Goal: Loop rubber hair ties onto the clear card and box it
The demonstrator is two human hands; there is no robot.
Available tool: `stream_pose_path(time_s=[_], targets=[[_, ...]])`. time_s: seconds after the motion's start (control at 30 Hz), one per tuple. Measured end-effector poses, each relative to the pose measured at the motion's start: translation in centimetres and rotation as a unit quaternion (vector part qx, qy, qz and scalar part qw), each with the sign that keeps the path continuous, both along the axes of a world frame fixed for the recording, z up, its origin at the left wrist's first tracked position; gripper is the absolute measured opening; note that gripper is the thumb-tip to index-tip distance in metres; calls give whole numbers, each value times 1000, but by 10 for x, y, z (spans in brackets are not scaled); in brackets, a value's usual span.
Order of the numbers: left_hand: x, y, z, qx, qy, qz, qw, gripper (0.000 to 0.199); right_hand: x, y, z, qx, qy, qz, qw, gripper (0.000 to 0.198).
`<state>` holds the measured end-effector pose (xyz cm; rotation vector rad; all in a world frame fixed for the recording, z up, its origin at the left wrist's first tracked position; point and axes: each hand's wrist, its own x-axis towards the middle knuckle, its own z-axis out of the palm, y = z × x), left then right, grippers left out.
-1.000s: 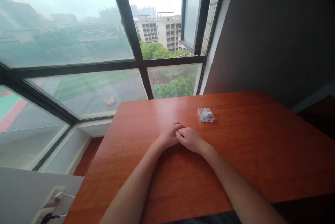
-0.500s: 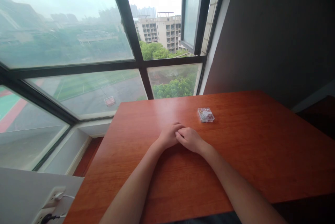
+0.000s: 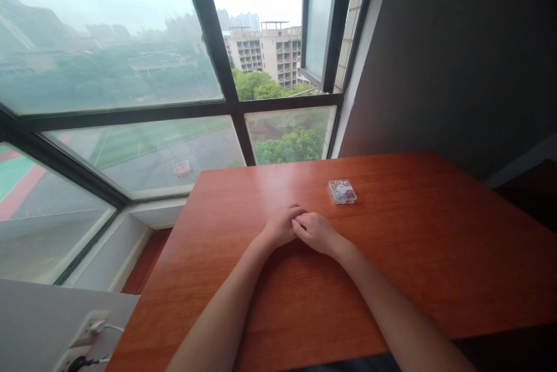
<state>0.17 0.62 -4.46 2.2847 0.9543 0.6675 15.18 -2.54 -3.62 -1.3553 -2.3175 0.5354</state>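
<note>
Though transparent, box [image 3: 343,191] near right hand [image 3: 317,231]

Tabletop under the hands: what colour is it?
Reddish-brown with wood grain; the tabletop shows in the head view.

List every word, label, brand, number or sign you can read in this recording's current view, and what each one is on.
None can be read.
Clear plastic box: its contents are too small to make out any lettering.
Wall sockets: no legible marking.
Buildings outside: too distant to read any sign.

Left hand [image 3: 281,228] touches right hand [image 3: 318,230] near clear box [image 3: 343,192]
</note>
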Motion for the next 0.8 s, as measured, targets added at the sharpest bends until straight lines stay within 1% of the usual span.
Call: stream_pose_path(time_s=[0.8], targets=[[0,0,2,-5,6,3,1000,35,0,0,1,1,-10,-2,1000,36]])
